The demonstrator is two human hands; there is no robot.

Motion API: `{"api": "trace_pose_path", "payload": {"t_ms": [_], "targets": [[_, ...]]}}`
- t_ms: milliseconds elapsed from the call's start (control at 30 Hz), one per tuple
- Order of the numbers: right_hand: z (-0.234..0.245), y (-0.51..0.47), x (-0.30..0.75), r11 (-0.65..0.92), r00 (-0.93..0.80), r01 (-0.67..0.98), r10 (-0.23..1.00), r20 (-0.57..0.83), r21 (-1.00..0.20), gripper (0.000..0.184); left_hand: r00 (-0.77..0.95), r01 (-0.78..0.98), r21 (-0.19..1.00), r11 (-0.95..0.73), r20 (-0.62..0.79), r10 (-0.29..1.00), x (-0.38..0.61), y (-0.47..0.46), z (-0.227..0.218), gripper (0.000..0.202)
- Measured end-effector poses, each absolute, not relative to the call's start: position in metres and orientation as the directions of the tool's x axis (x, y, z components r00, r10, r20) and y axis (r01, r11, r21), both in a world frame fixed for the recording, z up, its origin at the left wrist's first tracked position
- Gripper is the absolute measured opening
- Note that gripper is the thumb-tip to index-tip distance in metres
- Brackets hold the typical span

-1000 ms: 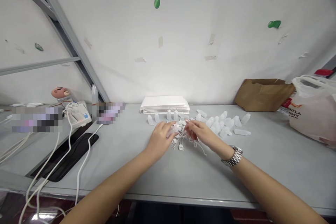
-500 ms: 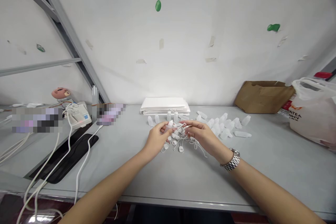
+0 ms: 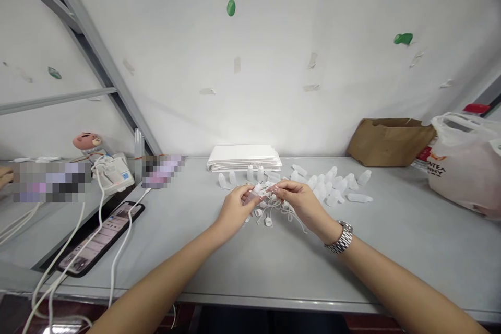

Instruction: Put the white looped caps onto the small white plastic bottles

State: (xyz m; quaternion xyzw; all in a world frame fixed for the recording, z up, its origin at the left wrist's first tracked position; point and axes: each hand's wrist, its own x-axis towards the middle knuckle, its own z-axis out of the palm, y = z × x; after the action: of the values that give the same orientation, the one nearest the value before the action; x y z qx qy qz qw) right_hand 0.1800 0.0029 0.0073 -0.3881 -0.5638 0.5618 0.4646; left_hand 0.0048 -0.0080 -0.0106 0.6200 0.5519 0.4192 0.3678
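My left hand (image 3: 231, 210) is closed around a small translucent white plastic bottle (image 3: 257, 189), its neck tipped toward the right. My right hand (image 3: 304, 202) pinches something small and white close to the bottle's mouth; the fingers partly cover it, so its kind is unclear. Beneath both hands lies a pile of small white caps (image 3: 268, 222) mixed with thin white cords (image 3: 291, 213). More bottles of the same sort (image 3: 332, 183) lie heaped to the right of my right hand, and several stand upright (image 3: 250, 172) behind my hands.
A stack of white boards or boxes (image 3: 245, 156) rests by the wall. On the right are a brown paper bag (image 3: 387, 141) and a white plastic bag (image 3: 462, 162). At left, a phone (image 3: 102, 240), white cables (image 3: 127, 235) and a power strip (image 3: 119, 177) lie on the grey table (image 3: 282, 271).
My right hand's fingertips have moved left and closed in by the bottle's mouth. The bottle still sits in my left hand. The phone's screen has lit up.
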Motion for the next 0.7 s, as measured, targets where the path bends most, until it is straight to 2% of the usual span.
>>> {"api": "trace_pose_path", "payload": {"t_ms": [300,700], "targets": [[0.0095,0.0037,0.1785,0.048,-0.211,-0.077,0.975,0.064,-0.996,0.020,0.076,0.455,0.848,-0.272,0.268,0.961,0.0032,-0.0083,-0.0159,0.034],[0.0115,0.0011,0.1779,0.094,-0.105,-0.003,0.990,0.094,-0.996,0.024,0.106,0.555,0.795,-0.245,0.224,0.969,0.0049,-0.0106,-0.0113,0.031]]}}
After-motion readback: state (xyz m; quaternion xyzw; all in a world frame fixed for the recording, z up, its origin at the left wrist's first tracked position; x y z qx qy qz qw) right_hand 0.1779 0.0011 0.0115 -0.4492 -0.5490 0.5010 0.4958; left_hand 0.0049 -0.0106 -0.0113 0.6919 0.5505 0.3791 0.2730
